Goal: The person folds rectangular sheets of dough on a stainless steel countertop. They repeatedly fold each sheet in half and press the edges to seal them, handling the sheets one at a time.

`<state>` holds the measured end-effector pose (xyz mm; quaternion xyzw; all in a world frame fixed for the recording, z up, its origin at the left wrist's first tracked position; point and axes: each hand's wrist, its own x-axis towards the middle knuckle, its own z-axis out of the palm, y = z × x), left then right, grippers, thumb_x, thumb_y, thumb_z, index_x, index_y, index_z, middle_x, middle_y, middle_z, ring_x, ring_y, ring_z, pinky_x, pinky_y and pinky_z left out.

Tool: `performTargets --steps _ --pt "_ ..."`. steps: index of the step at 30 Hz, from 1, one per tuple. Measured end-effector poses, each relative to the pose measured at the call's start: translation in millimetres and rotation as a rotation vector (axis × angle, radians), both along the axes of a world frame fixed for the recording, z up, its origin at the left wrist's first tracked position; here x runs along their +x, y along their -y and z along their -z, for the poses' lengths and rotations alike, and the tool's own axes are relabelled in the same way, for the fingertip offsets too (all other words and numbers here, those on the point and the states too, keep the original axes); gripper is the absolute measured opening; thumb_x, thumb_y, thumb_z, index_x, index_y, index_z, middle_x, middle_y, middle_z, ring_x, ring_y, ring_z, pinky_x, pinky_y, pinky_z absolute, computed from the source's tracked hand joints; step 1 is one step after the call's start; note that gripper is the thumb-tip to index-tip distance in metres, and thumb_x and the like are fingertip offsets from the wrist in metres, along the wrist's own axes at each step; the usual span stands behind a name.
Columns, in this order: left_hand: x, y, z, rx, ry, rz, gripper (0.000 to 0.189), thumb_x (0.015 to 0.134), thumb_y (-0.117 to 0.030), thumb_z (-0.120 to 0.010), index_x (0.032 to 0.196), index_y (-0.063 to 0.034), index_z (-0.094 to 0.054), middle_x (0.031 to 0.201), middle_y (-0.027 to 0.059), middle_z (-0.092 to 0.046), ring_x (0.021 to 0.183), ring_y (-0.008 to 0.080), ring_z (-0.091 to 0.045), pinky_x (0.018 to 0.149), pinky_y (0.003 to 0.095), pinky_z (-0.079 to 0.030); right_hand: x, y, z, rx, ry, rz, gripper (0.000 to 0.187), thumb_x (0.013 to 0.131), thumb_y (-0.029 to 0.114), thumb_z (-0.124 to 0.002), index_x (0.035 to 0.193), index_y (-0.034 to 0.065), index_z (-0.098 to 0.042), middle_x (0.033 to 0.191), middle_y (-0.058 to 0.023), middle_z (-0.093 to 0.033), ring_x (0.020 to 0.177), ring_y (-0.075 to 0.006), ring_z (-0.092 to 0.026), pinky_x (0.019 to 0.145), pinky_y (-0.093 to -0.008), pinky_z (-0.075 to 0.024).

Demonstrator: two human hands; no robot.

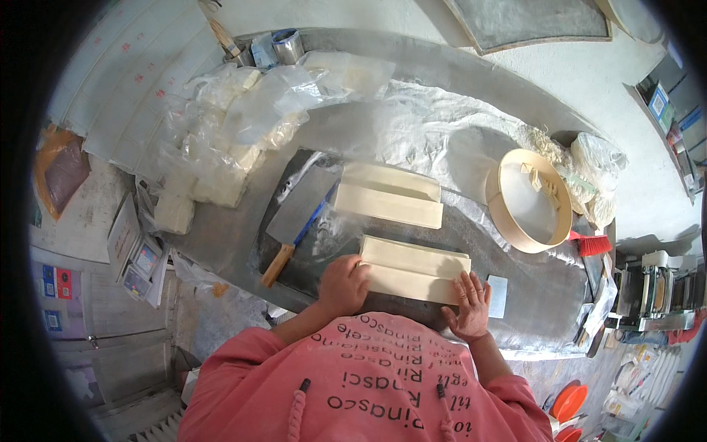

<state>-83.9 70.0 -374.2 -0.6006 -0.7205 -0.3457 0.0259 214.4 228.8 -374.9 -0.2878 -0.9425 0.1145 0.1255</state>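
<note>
A folded stack of pale dough sheets [417,274] lies nearest me on the dark, floured board. My left hand [345,284] has its fingers curled against the left end of this stack. At the right end, the extended fingers of my right hand [469,304] rest at the edge, slightly spread. Behind it sits a second folded dough stack [386,210], touched by neither hand. To the left of both stacks lies a broad cleaver [304,207] with a wooden handle, flat on the board. A small pale rectangular plate [497,296] is just right of my right hand.
A round wooden-rimmed sieve [493,207] with dough scraps in it stands at right, beside a red-bristled brush [594,244]. Bagged pale blocks [221,171] crowd the left side. Floured cloth [420,121] covers the back. A roller machine [657,293] stands far right.
</note>
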Motion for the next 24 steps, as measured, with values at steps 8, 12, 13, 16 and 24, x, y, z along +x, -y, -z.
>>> performTargets --steps 8,12,13,16,24 --pt "-37 -68 -22 -0.642 0.299 -0.218 0.021 0.090 -0.031 -0.066 0.085 -0.0103 -0.066 0.086 0.0097 -0.070 0.090 0.0325 -0.067 0.079 0.0493 -0.050 -48 -11 -13 -0.087 -0.003 -0.133 0.059 0.092 0.047 -0.058 0.134 0.0051 -0.059 0.142 -0.0170 -0.053 0.132 -0.0349 -0.047 0.105 -0.0502 -0.0348" --pt "-99 -95 21 -0.330 0.178 -0.528 0.014 0.090 -0.021 -0.062 0.087 -0.0076 -0.062 0.093 0.0153 -0.068 0.089 0.0366 -0.066 0.076 0.0482 -0.052 -65 -16 -21 -0.031 -0.098 -0.119 0.040 0.085 0.032 -0.069 0.114 0.0053 -0.068 0.119 -0.0135 -0.064 0.113 -0.0319 -0.058 0.093 -0.0473 -0.0408" --pt "-106 -99 26 -0.362 0.182 -0.592 0.012 0.089 -0.019 -0.060 0.088 -0.0069 -0.063 0.096 0.0165 -0.068 0.089 0.0373 -0.066 0.077 0.0486 -0.052 -69 -17 -21 -0.032 -0.119 -0.124 0.037 0.084 0.029 -0.070 0.112 0.0053 -0.068 0.117 -0.0130 -0.065 0.111 -0.0316 -0.058 0.093 -0.0467 -0.0413" --pt "-112 -103 39 -0.396 0.147 -0.593 0.012 0.090 -0.018 -0.059 0.090 -0.0066 -0.062 0.096 0.0162 -0.067 0.091 0.0377 -0.065 0.080 0.0497 -0.052 -80 -19 -19 -0.027 -0.167 -0.129 0.030 0.081 0.020 -0.072 0.106 0.0056 -0.068 0.110 -0.0118 -0.066 0.107 -0.0306 -0.060 0.091 -0.0453 -0.0426" --pt "-113 -102 61 -0.161 -0.020 -0.575 0.018 0.084 -0.013 -0.071 0.089 -0.0106 -0.053 0.088 0.0108 -0.060 0.086 0.0355 -0.061 0.074 0.0480 -0.050 -114 -35 -18 -0.040 -0.233 -0.145 0.023 0.080 0.014 -0.072 0.101 0.0064 -0.069 0.100 -0.0085 -0.068 0.103 -0.0293 -0.062 0.090 -0.0445 -0.0438"
